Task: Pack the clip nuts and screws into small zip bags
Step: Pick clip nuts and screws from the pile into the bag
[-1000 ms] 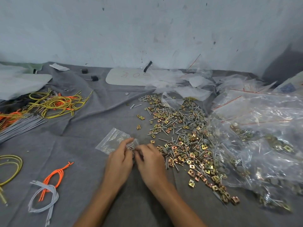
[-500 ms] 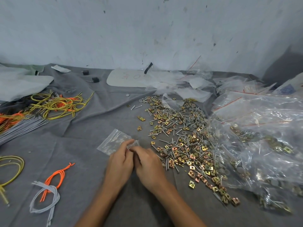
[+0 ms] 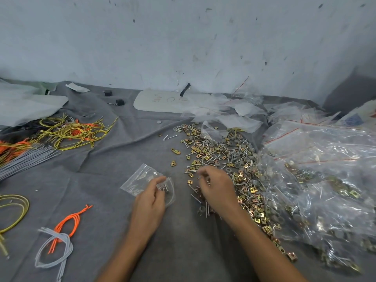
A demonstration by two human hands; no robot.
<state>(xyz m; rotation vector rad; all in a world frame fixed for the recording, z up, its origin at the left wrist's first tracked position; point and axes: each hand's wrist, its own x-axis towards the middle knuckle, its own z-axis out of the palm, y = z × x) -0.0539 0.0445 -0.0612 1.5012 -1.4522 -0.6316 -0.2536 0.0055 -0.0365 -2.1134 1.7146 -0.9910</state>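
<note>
Left hand (image 3: 149, 202) pinches the near end of a small zip bag (image 3: 140, 178), thumb and fingers curled on the plastic. We see a few screws (image 3: 164, 189) right at the fingertips, but can't tell if they're inside the bag or just against it. The bag lies flat on the grey cloth (image 3: 97, 180) over the tabletop, running up-left away from the hand. Right hand (image 3: 217, 189) is just right of it, apart from the bag, palm down on the near-left edge of the loose pile of clip nuts and screws (image 3: 223, 157). Its fingers are curled down into the parts and blurred, so we can't tell if it's got anything. A few stray clip nuts (image 3: 175, 151) sit left of the pile. Right of the pile, touching it: big clear bags (image 3: 325, 180) full of the same hardware. Far left: yellow wires (image 3: 71, 133), grey wire bundle (image 3: 26, 159). Near left: orange cord (image 3: 69, 221) crossing a grey cable loop (image 3: 54, 251). White board (image 3: 162, 102) with handwriting lies at the back by the wall (image 3: 183, 37).
</note>
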